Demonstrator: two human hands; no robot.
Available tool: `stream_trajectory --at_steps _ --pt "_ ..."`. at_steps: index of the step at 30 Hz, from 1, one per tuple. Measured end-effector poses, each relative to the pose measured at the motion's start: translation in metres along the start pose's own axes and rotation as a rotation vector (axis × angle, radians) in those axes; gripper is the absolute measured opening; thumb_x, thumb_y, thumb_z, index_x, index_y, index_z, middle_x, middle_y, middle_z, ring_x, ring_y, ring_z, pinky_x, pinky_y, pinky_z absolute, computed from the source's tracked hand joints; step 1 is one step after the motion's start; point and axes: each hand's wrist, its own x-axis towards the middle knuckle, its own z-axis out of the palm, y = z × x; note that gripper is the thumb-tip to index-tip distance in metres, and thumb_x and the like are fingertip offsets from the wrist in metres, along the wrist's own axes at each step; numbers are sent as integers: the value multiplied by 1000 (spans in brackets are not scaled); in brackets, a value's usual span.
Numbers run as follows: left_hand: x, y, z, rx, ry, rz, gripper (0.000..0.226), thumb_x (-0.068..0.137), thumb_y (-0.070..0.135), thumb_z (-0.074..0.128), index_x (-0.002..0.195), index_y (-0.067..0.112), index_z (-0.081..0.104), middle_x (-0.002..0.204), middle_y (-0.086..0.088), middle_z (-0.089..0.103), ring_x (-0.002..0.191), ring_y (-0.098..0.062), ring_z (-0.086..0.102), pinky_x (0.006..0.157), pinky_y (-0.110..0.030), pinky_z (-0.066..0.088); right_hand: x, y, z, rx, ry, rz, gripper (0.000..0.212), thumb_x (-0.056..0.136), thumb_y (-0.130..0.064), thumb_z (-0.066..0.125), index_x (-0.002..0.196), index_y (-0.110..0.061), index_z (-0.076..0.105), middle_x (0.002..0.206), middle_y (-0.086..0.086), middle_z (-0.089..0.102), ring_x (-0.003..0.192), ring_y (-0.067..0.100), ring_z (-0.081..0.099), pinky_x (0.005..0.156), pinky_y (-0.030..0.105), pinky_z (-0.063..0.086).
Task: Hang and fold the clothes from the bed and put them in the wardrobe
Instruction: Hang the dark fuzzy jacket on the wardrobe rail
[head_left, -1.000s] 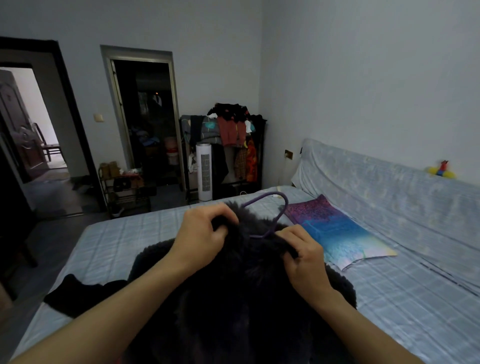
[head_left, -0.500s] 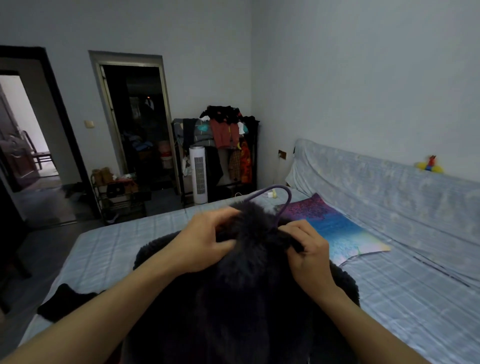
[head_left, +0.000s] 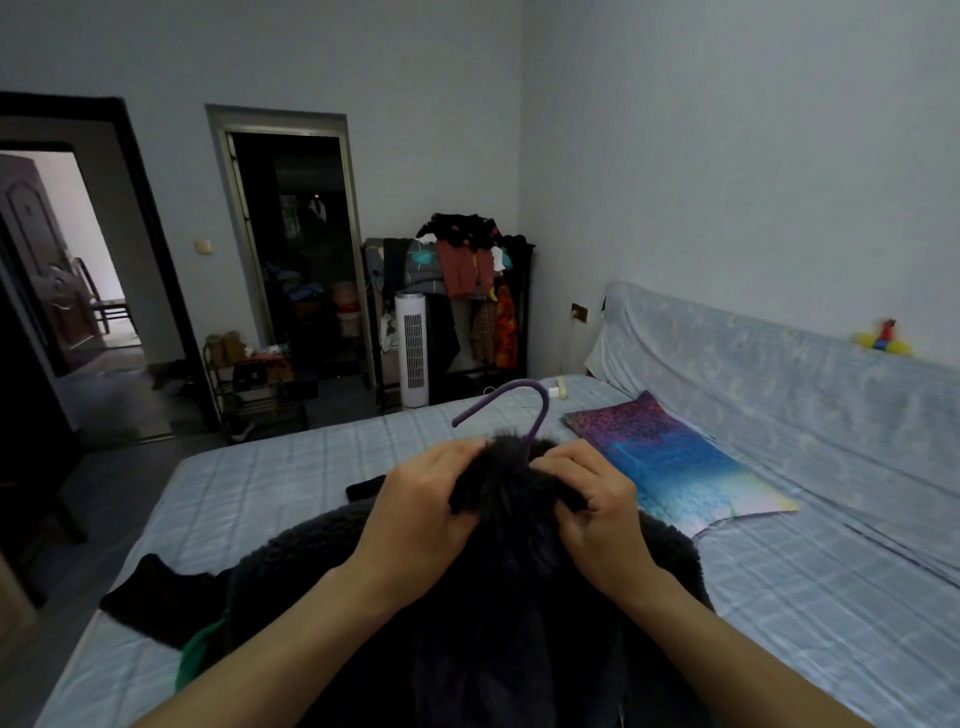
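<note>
head view: dark coat going onto its hanger

at lower left a flat black garment (head_left: 156, 608) and a scrap of green cloth (head_left: 197, 654) lie on the pale blue checked bed sheet (head_left: 270, 483), not yet dealt with. left of centre, the left hand (head_left: 421, 514) has its fingers curled into the collar of the dark fluffy fleece coat (head_left: 509, 597), which is heaped on the bed in the lower middle. the purple hanger hook (head_left: 519, 385) pokes up out of that collar. right of it, the right hand (head_left: 597, 514) pinches the collar's other side.

i judge the hanging step is near its end. next comes lifting by the hook, checking the shoulders sit evenly, and carrying the coat to the laden clothes rack (head_left: 467, 291) at the back, centre.
</note>
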Motion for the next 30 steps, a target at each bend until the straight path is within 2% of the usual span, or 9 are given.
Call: stream_trajectory --at_steps 4,7,11,15,20,23,26,28,30 --pt "-8 -1 -2 108 157 62 30 82 4 78 111 8 70 100 -2 70 92 -14 66 80 -29 55 6 -16 10 -71 30 -49 27 73 14 60 93 -2 69 95 2 60 89 10 59 81 16 47" --pt "-11 -5 -12 154 271 108 19 85 7 72 105 6 72 95 -3 68 85 -15 65 72 -30 55 12 -28 22 -136 76 -77 30 69 18 64 92 0 68 95 6 59 88 18 58 79 26 50" --pt "-17 -7 -38 218 359 115 17 91 13 64 102 3 72 94 -6 68 84 -17 65 72 -29 55 27 -49 34 -126 88 -93 26 69 9 62 92 -3 64 94 5 59 87 19 57 77 31 51" --pt "-22 -7 -70 313 398 71 18 90 10 62 103 0 70 93 -10 68 83 -22 64 76 -29 51 44 -72 39 -155 -27 -41 33 68 -1 67 99 -12 60 96 0 58 85 16 56 72 33 50" --pt "-36 21 -104 493 400 -2 18 87 6 69 104 0 69 93 -10 66 83 -25 63 73 -35 52 55 -99 43 62 -130 -39 35 69 5 69 98 -13 60 95 -3 56 83 8 52 71 19 45" --pt "-57 45 -125 615 409 -86 18 88 8 69 105 3 69 93 -8 64 81 -25 62 71 -35 51 52 -119 48 222 -218 -61 34 73 2 72 101 -13 62 97 -4 58 86 9 57 75 26 49" --pt "-83 75 -149 720 445 -183 16 89 14 65 101 5 70 89 -6 63 76 -23 62 68 -33 50 41 -150 50 426 -337 -104 29 81 -10 73 108 -16 64 102 -5 59 93 8 59 81 28 50" --pt "-101 96 -164 776 459 -261 20 87 19 62 100 7 71 87 -5 63 74 -22 62 66 -36 49 32 -172 48 546 -459 -126 31 86 -32 71 114 -22 62 107 -9 57 101 7 58 86 29 50" --pt "-119 118 -179 812 479 -326 22 83 19 60 100 10 70 87 -5 64 74 -21 62 65 -36 49 25 -194 49 570 -585 -157 49 83 -61 63 120 -29 59 111 -13 52 107 7 54 92 31 48"
